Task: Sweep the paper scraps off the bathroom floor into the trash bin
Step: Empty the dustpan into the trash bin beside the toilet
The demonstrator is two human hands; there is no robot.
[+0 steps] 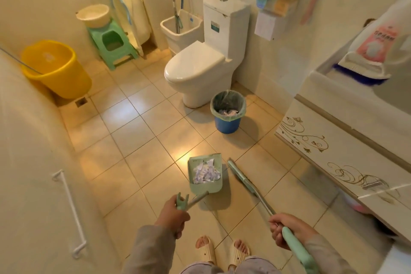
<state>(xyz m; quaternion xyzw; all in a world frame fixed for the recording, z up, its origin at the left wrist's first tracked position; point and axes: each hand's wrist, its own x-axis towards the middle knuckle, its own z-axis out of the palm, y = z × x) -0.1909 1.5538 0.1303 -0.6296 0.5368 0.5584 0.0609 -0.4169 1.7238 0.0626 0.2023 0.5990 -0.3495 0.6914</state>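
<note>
A pale green dustpan rests on the tiled floor in front of me, filled with white paper scraps. My left hand grips the top of its long handle. My right hand holds the green handle of a broom, whose head lies on the floor just right of the dustpan. Farther ahead, beside the toilet, stands a blue trash bin with a green liner and some paper inside.
A white toilet stands behind the bin. A patterned vanity cabinet runs along the right. At the back left are a yellow bucket and a green stool. My slippered feet are below the dustpan.
</note>
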